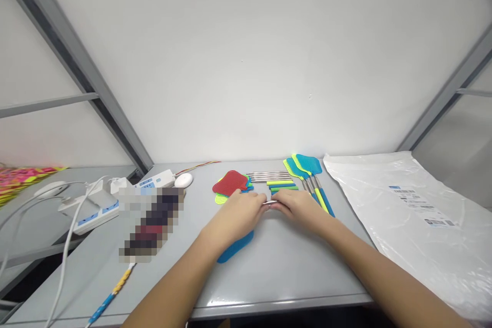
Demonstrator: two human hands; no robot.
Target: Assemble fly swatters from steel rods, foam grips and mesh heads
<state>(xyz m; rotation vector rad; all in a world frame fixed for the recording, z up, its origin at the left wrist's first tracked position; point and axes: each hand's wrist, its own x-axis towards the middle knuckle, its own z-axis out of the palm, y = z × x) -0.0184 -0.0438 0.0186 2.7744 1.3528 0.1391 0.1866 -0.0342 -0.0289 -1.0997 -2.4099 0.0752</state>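
Note:
My left hand (244, 210) and my right hand (294, 205) meet over the middle of the table, both closed on a thin metal rod (271, 202). Below my left wrist a blue fly swatter head (237, 247) shows in part; whether it joins the rod is hidden. Just beyond my left hand is a pile of swatter heads with a red one (229, 183) on top. Several metal rods (265, 178) lie side by side behind my hands. Green and blue handle tubes (282, 183) lie in front of them. Several whole fly swatters (309, 166) rest beside my right hand.
A white plastic package (415, 225) with a label covers the table's right side. At left are power strips (96, 218) with plugs and white cables, a white round device (183, 180) and a blurred dark object (154, 225). A wall stands behind.

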